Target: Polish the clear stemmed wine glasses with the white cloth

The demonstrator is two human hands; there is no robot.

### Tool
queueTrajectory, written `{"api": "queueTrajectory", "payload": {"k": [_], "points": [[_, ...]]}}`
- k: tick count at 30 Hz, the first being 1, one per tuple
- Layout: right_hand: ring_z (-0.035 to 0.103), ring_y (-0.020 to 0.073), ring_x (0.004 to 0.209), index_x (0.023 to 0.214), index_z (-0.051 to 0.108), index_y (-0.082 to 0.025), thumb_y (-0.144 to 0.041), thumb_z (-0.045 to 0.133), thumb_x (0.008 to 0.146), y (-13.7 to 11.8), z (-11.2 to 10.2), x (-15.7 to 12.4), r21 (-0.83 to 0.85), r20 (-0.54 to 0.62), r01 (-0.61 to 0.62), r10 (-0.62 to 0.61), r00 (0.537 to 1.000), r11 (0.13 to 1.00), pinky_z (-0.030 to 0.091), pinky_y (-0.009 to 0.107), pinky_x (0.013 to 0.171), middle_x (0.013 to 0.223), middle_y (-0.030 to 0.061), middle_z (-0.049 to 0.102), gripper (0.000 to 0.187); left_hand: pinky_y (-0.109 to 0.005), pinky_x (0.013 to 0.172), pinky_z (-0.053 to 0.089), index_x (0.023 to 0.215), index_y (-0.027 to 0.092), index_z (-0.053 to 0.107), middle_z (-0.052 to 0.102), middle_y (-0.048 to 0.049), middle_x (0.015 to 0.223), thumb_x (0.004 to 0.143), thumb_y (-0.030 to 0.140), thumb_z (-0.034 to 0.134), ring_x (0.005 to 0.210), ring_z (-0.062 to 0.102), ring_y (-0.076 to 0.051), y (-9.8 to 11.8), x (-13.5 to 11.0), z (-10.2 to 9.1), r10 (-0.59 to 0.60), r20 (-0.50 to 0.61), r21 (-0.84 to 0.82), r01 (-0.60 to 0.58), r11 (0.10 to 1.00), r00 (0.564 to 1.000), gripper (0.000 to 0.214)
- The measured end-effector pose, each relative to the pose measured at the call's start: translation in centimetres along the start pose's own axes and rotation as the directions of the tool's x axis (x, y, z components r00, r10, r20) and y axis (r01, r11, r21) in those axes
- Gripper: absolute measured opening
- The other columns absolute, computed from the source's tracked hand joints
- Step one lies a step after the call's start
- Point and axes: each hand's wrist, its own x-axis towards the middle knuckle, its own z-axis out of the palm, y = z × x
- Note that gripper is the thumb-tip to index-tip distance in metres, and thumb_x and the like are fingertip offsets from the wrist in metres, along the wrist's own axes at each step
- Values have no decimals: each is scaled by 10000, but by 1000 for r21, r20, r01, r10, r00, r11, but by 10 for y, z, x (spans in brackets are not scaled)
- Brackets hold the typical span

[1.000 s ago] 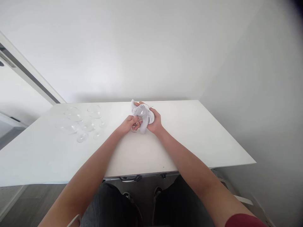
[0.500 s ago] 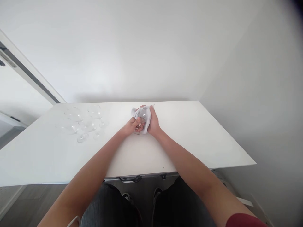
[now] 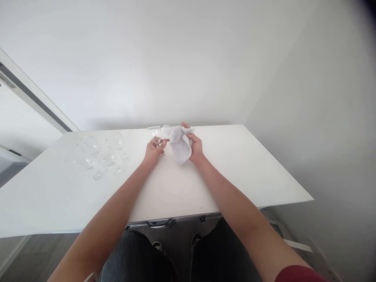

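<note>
My left hand (image 3: 153,149) is closed around a small clear stemmed glass (image 3: 156,136), held upright just above the white table (image 3: 235,172) near its far middle. Close to its right, my right hand (image 3: 195,147) grips a crumpled white cloth (image 3: 178,144) that hangs down toward the tabletop. The glass and the cloth are apart, with a narrow gap between them.
Several clear glasses (image 3: 96,154) stand in a group on the far left of the table. A plain wall rises behind and to the right of the table. My knees and shoes show below the near edge.
The glass was wrapped in the cloth between both hands. Now my left hand has drawn the glass out to the left, and the cloth stays in my right hand.
</note>
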Motion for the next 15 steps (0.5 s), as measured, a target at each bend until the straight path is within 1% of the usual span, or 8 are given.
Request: {"api": "queueTrajectory", "payload": {"k": [2,5,7,10,12,13,14,15], "points": [[667,244,1087,1326,603,-287,-319,616,841,1,1,1,-12,-5,13,-13,1000,1000,558,414,968,1164,10,715,487,-231,505,378,829,209,527,569,47,675,731,513,859,478,364,-48,1,-1,2,-20,29,-2,20,1000,999,460],[657,227,1084,1352,587,-309,-339,614,848,1,3,2,-68,-17,27,-28,999,997,538,398,997,1142,-3,707,506,-219,458,312,805,197,533,527,60,656,679,451,906,457,320,-30,4,-4,6,-54,97,8,53,999,994,468],[653,228,1068,1385,568,-322,-384,606,860,1,4,2,-115,13,-5,6,1000,993,537,399,985,1120,-4,701,531,-214,445,289,797,195,532,521,66,652,648,398,930,450,306,-23,5,-5,8,-28,65,19,27,999,998,471],[654,250,1016,1406,551,-322,-545,546,886,0,2,2,-152,11,-117,120,993,982,558,406,884,1095,17,693,566,-216,459,314,775,199,509,505,74,642,676,366,917,452,332,-28,7,-4,5,73,-34,-12,-73,997,997,451],[649,260,994,1402,550,-311,-647,482,894,0,-1,2,-206,-63,-201,192,979,958,556,398,813,1103,45,678,612,-219,470,333,769,202,498,495,79,638,711,361,895,442,336,-27,8,-2,3,110,-57,-43,-113,993,992,432],[642,257,991,1386,559,-304,-664,487,889,0,-2,3,-269,-143,-209,175,974,940,548,384,791,1115,57,667,618,-221,473,340,771,203,498,493,81,634,724,361,886,433,335,-26,8,-2,2,120,-53,-51,-123,991,991,421],[631,250,1001,1368,569,-299,-651,530,873,-1,-3,3,-359,-234,-180,98,967,916,539,367,784,1142,66,653,608,-222,471,338,773,204,504,491,83,625,731,364,880,425,333,-26,8,-2,1,131,-45,-54,-133,990,990,411],[614,241,1022,1347,579,-297,-612,596,850,-2,-4,3,-469,-302,-116,-36,953,876,529,350,791,1186,74,638,588,-221,466,329,775,203,512,483,84,609,737,367,875,419,332,-28,7,-2,1,141,-34,-52,-143,988,989,400]]}}
